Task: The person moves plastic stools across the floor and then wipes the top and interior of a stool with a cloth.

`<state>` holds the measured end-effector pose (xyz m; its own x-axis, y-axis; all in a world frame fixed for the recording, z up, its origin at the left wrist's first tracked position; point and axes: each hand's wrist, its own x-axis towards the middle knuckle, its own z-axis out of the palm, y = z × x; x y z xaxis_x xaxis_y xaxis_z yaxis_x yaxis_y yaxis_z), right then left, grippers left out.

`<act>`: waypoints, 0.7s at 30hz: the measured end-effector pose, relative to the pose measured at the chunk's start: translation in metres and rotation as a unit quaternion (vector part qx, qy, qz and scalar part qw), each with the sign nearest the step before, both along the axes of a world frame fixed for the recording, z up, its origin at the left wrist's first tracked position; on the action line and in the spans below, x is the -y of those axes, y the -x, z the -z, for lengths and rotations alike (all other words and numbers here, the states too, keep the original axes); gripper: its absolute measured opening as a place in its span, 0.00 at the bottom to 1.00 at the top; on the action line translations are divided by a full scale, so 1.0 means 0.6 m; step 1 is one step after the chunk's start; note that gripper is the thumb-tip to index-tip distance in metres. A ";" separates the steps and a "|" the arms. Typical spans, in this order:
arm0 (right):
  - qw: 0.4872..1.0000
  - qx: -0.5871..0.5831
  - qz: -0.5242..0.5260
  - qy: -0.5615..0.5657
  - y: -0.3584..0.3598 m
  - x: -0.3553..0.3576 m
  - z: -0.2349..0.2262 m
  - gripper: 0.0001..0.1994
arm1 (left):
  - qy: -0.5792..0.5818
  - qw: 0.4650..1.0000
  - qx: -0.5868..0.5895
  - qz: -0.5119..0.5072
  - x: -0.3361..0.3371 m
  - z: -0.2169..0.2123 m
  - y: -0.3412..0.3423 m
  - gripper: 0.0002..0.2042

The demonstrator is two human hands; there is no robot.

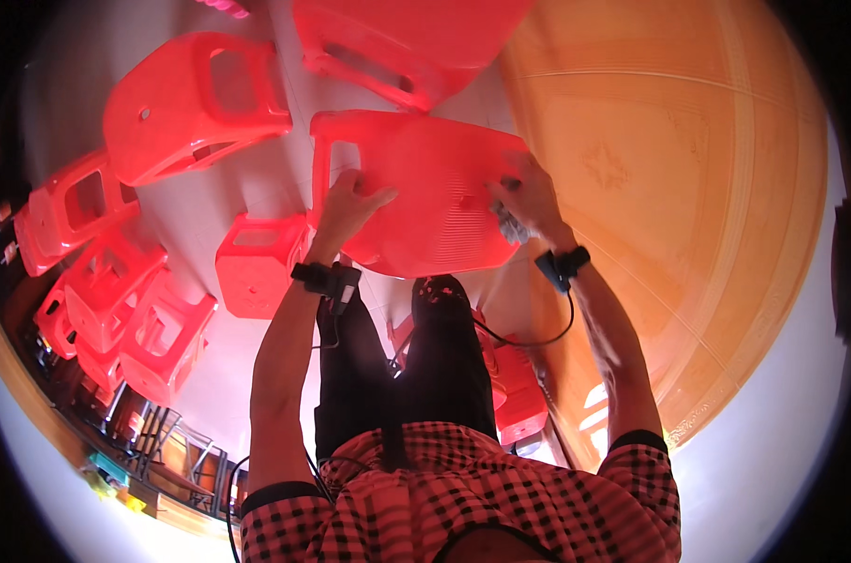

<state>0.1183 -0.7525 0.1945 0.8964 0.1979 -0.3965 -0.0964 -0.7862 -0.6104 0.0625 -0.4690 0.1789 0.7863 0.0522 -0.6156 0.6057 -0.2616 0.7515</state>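
A red plastic stool point(425, 206) lies tipped in front of me, its ribbed seat with a small centre hole turned towards me. My left hand point(352, 211) grips the stool's left side beside a leg opening, thumb stretched over the red surface and the other fingers curled. At the stool's right edge, my right hand point(535, 199) is closed on a crumpled grey cloth point(510, 225), which hangs below the fingers against the stool. Black bands with small devices are strapped round both wrists, and a cable runs from the right one.
A larger-looking red stool point(397, 47) touches this one at the far side. More red stools stand or lie at left, including a tipped one point(186, 108) and a small one point(257, 267). An orange-brown wooden panel point(660, 178) rises at right. Dark metal frames point(177, 441) are at lower left.
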 end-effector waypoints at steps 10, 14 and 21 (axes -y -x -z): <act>0.920 -0.172 -0.306 0.172 -0.192 -0.115 0.012 0.39 | -0.073 0.996 0.035 0.035 -0.005 0.014 -0.004 0.25; 0.923 -0.131 -0.322 0.165 -0.192 -0.137 0.021 0.37 | -0.101 0.986 0.128 -0.022 -0.029 0.040 0.041 0.23; 0.902 -0.054 -0.365 0.224 -0.203 -0.153 0.058 0.32 | 0.016 0.959 -0.119 -0.258 -0.036 0.065 0.214 0.15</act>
<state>0.2399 -0.6605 0.1597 0.5432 0.5181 -0.6607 0.5071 -0.8296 -0.2336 -0.0657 -0.4475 0.1400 0.4988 0.3744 -0.7817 0.8029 0.1400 0.5794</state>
